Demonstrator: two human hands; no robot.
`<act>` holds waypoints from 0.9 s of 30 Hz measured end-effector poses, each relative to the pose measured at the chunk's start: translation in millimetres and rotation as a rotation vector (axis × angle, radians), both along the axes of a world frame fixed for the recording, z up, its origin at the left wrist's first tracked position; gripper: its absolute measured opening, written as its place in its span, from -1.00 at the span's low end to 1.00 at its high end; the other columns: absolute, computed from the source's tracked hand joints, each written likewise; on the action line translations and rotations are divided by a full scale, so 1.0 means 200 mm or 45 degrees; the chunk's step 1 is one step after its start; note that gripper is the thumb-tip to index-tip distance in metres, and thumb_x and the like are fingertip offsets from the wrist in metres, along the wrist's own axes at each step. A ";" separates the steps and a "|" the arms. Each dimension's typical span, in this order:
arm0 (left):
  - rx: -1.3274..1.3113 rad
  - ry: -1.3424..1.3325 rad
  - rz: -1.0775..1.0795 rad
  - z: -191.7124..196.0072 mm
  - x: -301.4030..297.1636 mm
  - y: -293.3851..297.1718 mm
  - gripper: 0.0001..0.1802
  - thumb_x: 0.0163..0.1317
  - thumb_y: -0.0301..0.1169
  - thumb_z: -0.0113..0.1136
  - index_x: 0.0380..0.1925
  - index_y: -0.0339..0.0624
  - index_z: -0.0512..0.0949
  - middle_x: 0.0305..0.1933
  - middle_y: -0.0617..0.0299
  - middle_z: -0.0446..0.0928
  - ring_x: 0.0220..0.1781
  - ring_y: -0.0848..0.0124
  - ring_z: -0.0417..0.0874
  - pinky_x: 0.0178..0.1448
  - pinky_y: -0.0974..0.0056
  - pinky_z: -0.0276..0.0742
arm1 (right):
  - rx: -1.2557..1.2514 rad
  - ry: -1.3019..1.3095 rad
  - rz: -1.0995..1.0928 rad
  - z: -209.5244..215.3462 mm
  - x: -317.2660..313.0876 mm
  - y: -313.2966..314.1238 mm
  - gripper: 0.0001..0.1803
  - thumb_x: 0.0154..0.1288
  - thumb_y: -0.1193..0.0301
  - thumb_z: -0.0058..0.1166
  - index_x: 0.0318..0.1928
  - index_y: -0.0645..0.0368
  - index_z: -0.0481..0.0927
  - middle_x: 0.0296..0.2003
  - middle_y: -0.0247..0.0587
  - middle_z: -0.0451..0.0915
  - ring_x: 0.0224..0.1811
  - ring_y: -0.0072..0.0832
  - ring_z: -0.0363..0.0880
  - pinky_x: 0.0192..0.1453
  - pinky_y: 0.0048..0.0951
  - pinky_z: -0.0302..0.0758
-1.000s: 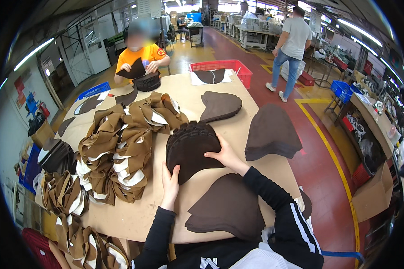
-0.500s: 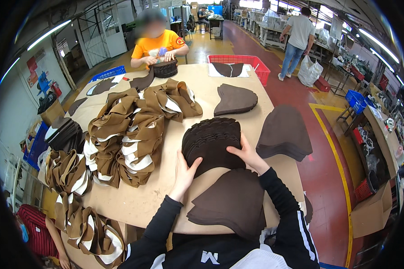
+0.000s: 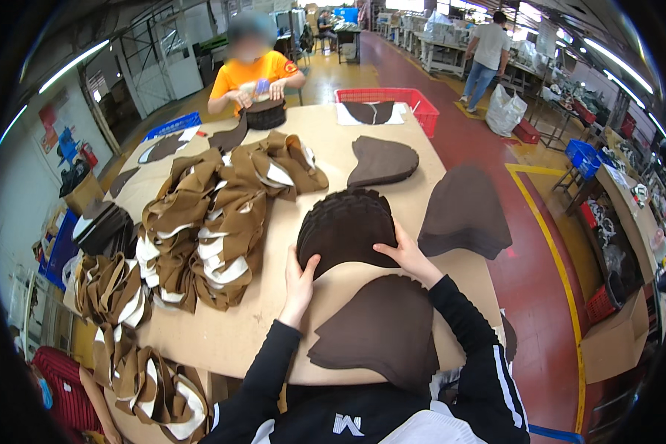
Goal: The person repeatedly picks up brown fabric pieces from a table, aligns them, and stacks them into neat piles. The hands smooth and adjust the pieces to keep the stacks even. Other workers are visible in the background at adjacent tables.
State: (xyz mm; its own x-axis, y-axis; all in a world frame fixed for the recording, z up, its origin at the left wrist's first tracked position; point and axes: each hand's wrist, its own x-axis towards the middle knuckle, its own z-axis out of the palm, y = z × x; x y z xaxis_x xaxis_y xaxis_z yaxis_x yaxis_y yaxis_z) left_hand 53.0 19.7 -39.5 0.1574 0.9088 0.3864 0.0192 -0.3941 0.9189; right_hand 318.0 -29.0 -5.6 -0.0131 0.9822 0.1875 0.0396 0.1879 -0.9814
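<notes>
Both my hands hold a thick stack of dark brown cut pieces (image 3: 346,229) with a rounded, notched far edge, over the middle of the table. My left hand (image 3: 297,287) grips its left side, thumb on the near lower corner. My right hand (image 3: 407,255) clasps the right side, thumb lying across the near face. Closer to me lies another stack of smooth dark brown pieces (image 3: 377,333), slightly fanned at its left edge. More such stacks rest to the right (image 3: 465,211) and farther off (image 3: 383,160).
Bundles of brown pieces with white parts (image 3: 229,200) cover the table's left half. Across the table (image 3: 274,325), a person in an orange shirt (image 3: 253,78) handles a dark stack (image 3: 265,115). A red crate (image 3: 420,107) stands beyond the far edge. Another person's arm (image 3: 96,396) shows at lower left.
The held stack has tipped, so its layered edges show less. My left thumb has shifted toward its lower left corner. The view has moved slightly.
</notes>
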 end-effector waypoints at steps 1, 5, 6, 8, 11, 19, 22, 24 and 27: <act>0.025 -0.072 -0.051 0.01 0.00 0.02 -0.37 0.36 -0.40 0.31 0.36 -0.26 0.29 0.20 0.01 0.51 0.25 0.24 0.54 0.36 0.19 0.41 | 0.028 -0.033 0.034 0.03 0.03 0.02 -0.06 0.32 0.50 0.33 0.55 0.21 0.01 0.42 -0.01 0.29 0.44 -0.38 0.30 0.50 -0.36 0.25; -0.130 0.018 -0.260 0.03 0.00 0.03 -0.04 0.17 -0.51 0.47 0.49 -0.14 0.09 0.26 0.00 0.40 0.29 0.23 0.52 0.39 0.17 0.43 | 0.115 -0.349 0.049 0.01 0.08 0.04 0.30 0.16 0.50 0.48 0.62 -0.06 -0.30 0.38 0.06 0.20 0.41 -0.25 0.31 0.50 -0.33 0.24; -0.145 -0.001 -0.286 0.00 0.01 0.00 -0.04 0.17 -0.50 0.47 0.49 -0.14 0.11 0.25 0.01 0.41 0.28 0.24 0.52 0.39 0.17 0.44 | 0.076 -0.269 0.081 0.00 0.07 0.03 0.33 0.13 0.52 0.50 0.62 -0.05 -0.31 0.32 0.01 0.26 0.37 -0.26 0.33 0.49 -0.34 0.25; -0.159 -0.018 -0.328 -0.05 0.01 -0.01 -0.06 0.17 -0.49 0.48 0.48 -0.13 0.13 0.22 0.03 0.43 0.26 0.25 0.53 0.37 0.18 0.45 | 0.100 -0.373 0.011 -0.03 0.07 0.03 0.28 0.11 0.50 0.53 0.61 0.01 -0.20 0.35 -0.01 0.28 0.38 -0.31 0.34 0.47 -0.34 0.28; -0.218 -0.073 -0.180 -0.07 0.06 0.04 -0.13 0.14 -0.51 0.49 0.41 -0.18 0.22 0.19 0.09 0.48 0.23 0.28 0.54 0.34 0.20 0.46 | 0.059 -0.170 0.023 0.00 0.02 0.05 0.10 0.13 0.46 0.53 0.55 0.13 0.05 0.34 -0.05 0.36 0.36 -0.38 0.38 0.45 -0.35 0.33; -0.341 -0.150 -0.352 -0.10 -0.02 0.04 -0.42 0.34 -0.49 0.32 0.30 -0.22 0.31 0.23 0.12 0.50 0.24 0.39 0.52 0.34 0.27 0.43 | -0.062 -0.260 0.053 -0.07 0.09 0.00 -0.06 0.17 0.43 0.49 0.47 0.29 0.23 0.27 -0.10 0.51 0.33 -0.45 0.43 0.40 -0.37 0.39; -0.191 0.048 -0.279 -0.16 -0.02 -0.01 -0.47 0.50 -0.39 0.11 0.38 -0.29 0.25 0.35 0.07 0.42 0.37 0.33 0.40 0.48 0.25 0.25 | -0.103 -0.191 0.046 -0.16 0.11 -0.03 -0.23 0.23 0.42 0.44 0.38 0.31 0.36 0.24 -0.12 0.55 0.28 -0.46 0.48 0.38 -0.39 0.39; -0.152 0.039 -0.197 -0.14 -0.01 -0.03 -0.42 0.50 -0.37 0.09 0.42 -0.31 0.20 0.39 0.00 0.39 0.42 0.26 0.38 0.51 0.22 0.21 | -0.092 -0.184 0.017 -0.16 0.12 0.01 -0.28 0.24 0.42 0.43 0.35 0.31 0.39 0.21 -0.12 0.57 0.26 -0.46 0.49 0.37 -0.40 0.39; -0.081 0.063 -0.124 -0.08 -0.05 0.01 -0.37 0.51 -0.36 0.06 0.48 -0.32 0.14 0.44 -0.07 0.33 0.48 0.18 0.33 0.55 0.18 0.16 | -0.050 -0.219 -0.015 -0.07 0.05 0.02 -0.28 0.26 0.42 0.42 0.36 0.31 0.38 0.19 -0.13 0.58 0.24 -0.47 0.49 0.37 -0.40 0.39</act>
State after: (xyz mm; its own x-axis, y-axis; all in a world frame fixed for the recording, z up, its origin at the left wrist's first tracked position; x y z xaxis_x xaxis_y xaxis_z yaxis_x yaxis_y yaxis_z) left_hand 42.6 21.3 -55.3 0.2634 0.9107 0.3182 0.0298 -0.3374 0.9409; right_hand 327.1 -25.7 -18.6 -0.0299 0.9890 0.1449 0.2096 0.1479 -0.9665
